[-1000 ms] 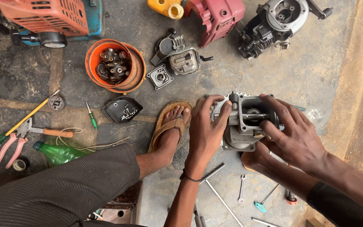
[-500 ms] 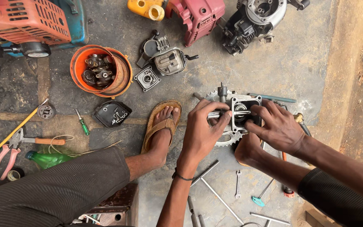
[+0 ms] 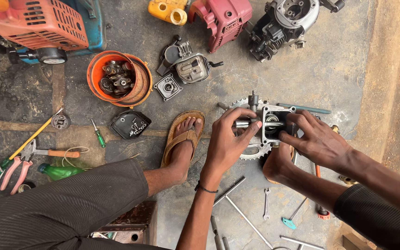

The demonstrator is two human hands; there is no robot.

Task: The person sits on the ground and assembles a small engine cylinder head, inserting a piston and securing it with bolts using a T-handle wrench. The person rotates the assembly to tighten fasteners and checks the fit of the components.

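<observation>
A grey metal gearbox housing [image 3: 270,121] with a toothed sprocket [image 3: 251,153] under it sits on the concrete floor between my feet. My left hand [image 3: 228,141] grips the housing's left side, thumb and fingers pinching a short steel shaft [image 3: 242,123]. Fingers of my right hand [image 3: 318,139] reach into the open right side of the housing. My left foot in a brown sandal [image 3: 184,136] rests just left of it; my right foot [image 3: 278,162] lies under the housing.
An orange bowl [image 3: 96,74] of engine parts, a muffler [image 3: 193,68], a small square cover [image 3: 167,87] and a black cover [image 3: 130,124] lie at left. An engine block [image 3: 285,23] sits at top. Wrenches [image 3: 265,203], rods, pliers [image 3: 17,169] and screwdrivers [image 3: 99,136] are scattered around.
The view has shifted, so the housing sits lower and more central. My left hand moved from the housing's top to pinching the shaft; my right fingers went into the opening.
</observation>
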